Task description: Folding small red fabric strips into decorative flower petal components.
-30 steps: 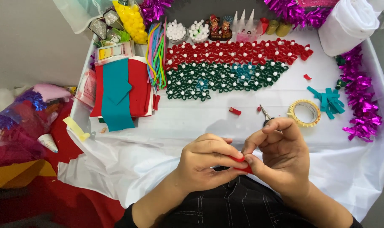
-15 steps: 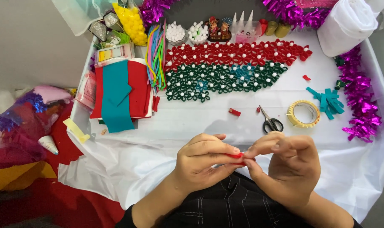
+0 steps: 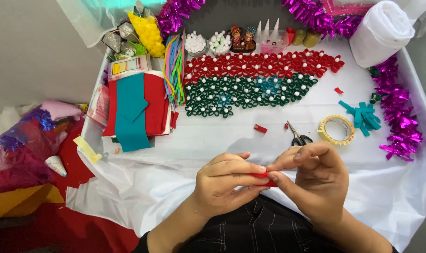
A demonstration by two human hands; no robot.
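We pinch a small red felt piece [image 3: 261,176] between both sets of fingertips, low over the near edge of the counter [image 3: 250,138], just above our lap. Our left hand [image 3: 227,180] presses thumb and fingers together on its left end; our right hand [image 3: 313,180] pinches the right end, index finger curled over the top. Just beyond the right hand lie scissors [image 3: 298,136] and a roll of tape [image 3: 336,130], with a loose red scrap [image 3: 260,128] nearby. Farther back stretch rows of red felt flowers [image 3: 264,65] and green felt flowers [image 3: 250,93]; teal and red felt sheets [image 3: 135,110] sit at the left.
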